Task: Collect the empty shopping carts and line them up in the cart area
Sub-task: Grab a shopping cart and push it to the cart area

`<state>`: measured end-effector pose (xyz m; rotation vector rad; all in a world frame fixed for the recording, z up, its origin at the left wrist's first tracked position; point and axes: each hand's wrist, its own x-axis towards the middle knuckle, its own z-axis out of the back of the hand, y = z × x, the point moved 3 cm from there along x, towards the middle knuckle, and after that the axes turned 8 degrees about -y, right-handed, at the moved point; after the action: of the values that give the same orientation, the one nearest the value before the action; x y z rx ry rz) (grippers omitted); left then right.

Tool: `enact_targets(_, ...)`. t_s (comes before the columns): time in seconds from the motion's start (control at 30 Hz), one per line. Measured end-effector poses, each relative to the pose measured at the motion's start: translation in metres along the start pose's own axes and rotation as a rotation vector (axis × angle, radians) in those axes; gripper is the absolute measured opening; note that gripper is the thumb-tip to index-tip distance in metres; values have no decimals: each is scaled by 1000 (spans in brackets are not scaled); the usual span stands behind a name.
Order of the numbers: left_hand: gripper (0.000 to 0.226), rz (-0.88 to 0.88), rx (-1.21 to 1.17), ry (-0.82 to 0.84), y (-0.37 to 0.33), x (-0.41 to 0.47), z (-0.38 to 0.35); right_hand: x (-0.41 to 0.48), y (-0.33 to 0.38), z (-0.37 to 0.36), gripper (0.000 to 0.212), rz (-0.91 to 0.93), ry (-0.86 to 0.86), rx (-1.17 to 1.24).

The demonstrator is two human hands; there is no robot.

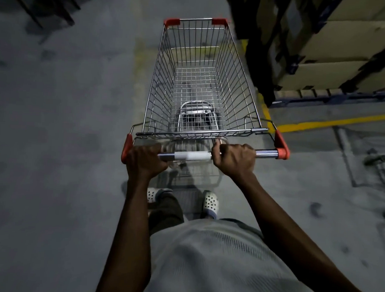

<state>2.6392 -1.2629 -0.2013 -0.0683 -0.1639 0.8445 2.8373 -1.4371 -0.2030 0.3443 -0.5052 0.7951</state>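
An empty wire shopping cart (200, 80) with red corner caps stands straight ahead of me on the concrete floor. Its chrome handle bar (192, 155) carries a white label in the middle. My left hand (145, 159) grips the bar near its left red end cap. My right hand (234, 158) grips the bar right of the label. The basket holds nothing; its child-seat flap lies folded at the near end.
Stacked cardboard boxes (343, 52) on a dark rack and pallet stand close to the cart's right side. Yellow floor lines (319, 124) run beside them. Part of another cart (381, 161) shows at the right edge. A dark metal frame (45, 7) stands far left.
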Motion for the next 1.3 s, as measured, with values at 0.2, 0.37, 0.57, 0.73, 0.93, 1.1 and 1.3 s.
enact_targets(0.2, 20, 102, -41, 47, 42, -16, 5, 4, 44, -10, 54, 137, 66, 62)
enact_targets(0.37, 19, 174, 72, 57, 96, -13, 3, 18, 94, -26, 60, 263, 129, 117)
enact_targets(0.57, 24, 288, 117, -36, 164, -5, 15, 45, 165, -55, 91, 477, 357, 192)
enact_targets(0.73, 66, 315, 94, -52, 225, 11, 25, 80, 226, -80, 87, 663, 495, 282)
enact_targets(0.93, 80, 470, 6, 80, 295, 34, 43, 123, 316, -105, 94, 773, 594, 282)
enact_targets(1.1, 95, 589, -51, 70, 351, 37, 56, 148, 393, -119, 97, 873, 732, 254)
enact_targets(1.3, 89, 706, 8, 7, 401, 17, 64, 150, 473, -129, 92, 1046, 767, 212)
